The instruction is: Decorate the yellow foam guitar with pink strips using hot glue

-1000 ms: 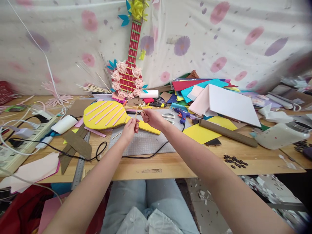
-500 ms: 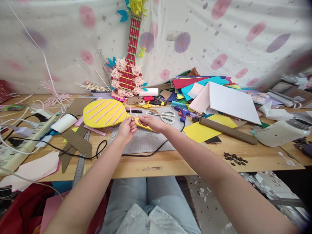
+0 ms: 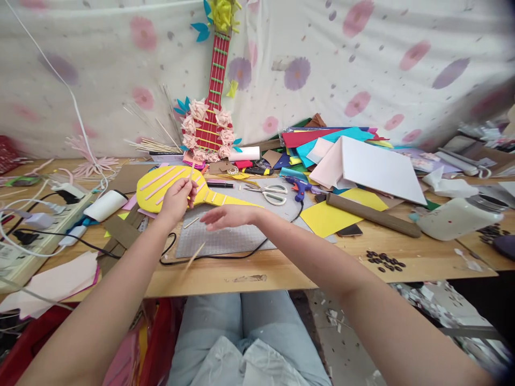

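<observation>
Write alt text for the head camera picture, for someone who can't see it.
Seen from above, a person's left hand pinches a thin stick over a yellow foam guitar cutout on a cluttered wooden craft table, while the open right hand hovers over a grey cutting mat. Scissors, a blue glue gun and coloured foam sheets lie behind.

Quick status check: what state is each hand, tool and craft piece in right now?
Left hand: pinching a thin wooden stick.
Right hand: open, empty, hovering over grey cutting mat.
Yellow foam guitar cutout: lying flat.
White-handled scissors: lying on the mat.
Blue glue gun: lying down.
</observation>
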Tool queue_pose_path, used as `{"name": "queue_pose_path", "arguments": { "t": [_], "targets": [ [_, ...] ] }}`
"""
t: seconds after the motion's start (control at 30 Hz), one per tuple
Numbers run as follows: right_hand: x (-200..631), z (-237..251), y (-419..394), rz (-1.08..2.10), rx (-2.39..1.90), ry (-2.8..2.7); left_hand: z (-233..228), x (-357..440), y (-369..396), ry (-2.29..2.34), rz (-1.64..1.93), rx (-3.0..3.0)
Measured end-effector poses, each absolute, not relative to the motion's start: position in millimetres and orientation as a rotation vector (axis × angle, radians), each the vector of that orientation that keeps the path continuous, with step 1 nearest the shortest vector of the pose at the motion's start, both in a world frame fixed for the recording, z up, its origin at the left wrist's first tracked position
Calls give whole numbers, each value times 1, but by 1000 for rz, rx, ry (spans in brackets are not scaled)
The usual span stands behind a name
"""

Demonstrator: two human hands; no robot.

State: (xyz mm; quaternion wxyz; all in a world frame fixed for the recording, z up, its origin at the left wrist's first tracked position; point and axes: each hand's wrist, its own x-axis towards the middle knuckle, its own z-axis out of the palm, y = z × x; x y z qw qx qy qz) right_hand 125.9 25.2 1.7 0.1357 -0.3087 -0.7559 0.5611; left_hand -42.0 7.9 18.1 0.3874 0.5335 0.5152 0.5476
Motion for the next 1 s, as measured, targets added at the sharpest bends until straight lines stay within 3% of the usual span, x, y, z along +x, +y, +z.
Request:
{"name": "queue_pose_path", "arguments": {
  "t": [0.13, 0.4, 0.77, 0.9, 1.0],
  "targets": [
    [131, 14, 33, 1276, -1047, -1964, 17, -36, 2, 1234, 1107, 1313],
    [154, 24, 45, 1369, -933, -1954, 4, -12, -7, 1126, 815, 1320],
    [166, 32, 48, 1238, -1059, -2348, -6, -4, 3, 1468, 668, 1972],
    [167, 29, 50, 1213, -1036, -2539, 3, 6, -9, 1732, 366, 2207],
    [162, 30, 47, 1009, -1155, -2585, 7, 17, -16, 2006, 146, 2296]
  ]
}}
